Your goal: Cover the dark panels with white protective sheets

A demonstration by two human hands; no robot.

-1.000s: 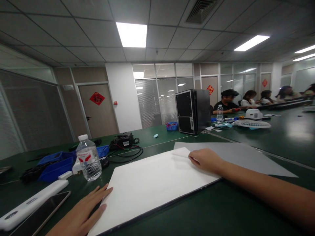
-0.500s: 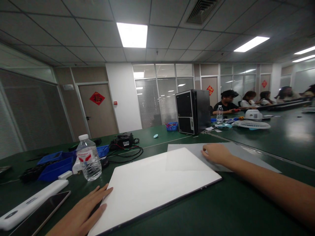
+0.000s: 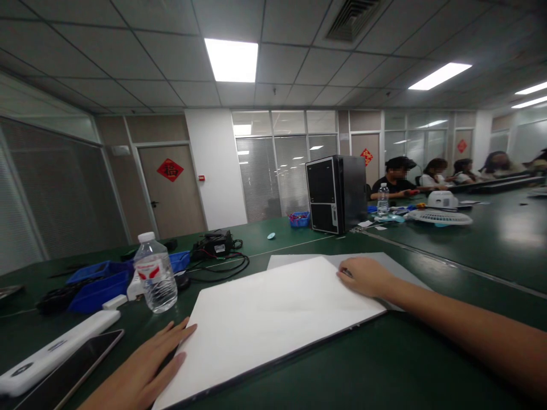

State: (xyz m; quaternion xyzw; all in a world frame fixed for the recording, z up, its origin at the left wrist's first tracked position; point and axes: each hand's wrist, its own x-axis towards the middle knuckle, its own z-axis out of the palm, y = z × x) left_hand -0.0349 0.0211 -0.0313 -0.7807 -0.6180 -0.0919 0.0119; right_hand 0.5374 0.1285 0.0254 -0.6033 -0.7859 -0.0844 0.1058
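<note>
A flat white board with a dark edge lies on the green table in front of me. My left hand rests at its left edge, fingers stretched and apart, with fingertips and thumb touching its surface. Over the board's upper right part, my right hand is closed, its fingers curled. A small dark bit shows at the fingers, too small to name. A thin grey sheet extends behind the board and beneath my right wrist. How far the sheet overlaps the board I cannot tell.
Left of the board stand a water bottle, blue trays, a phone and a long white device. Behind are a black adapter with cables and a computer tower. Several people sit at the far right.
My right hand has moved left and slightly toward me, onto the board's upper right. The grey sheet has shifted left as well. My left hand and the board stay in place.
</note>
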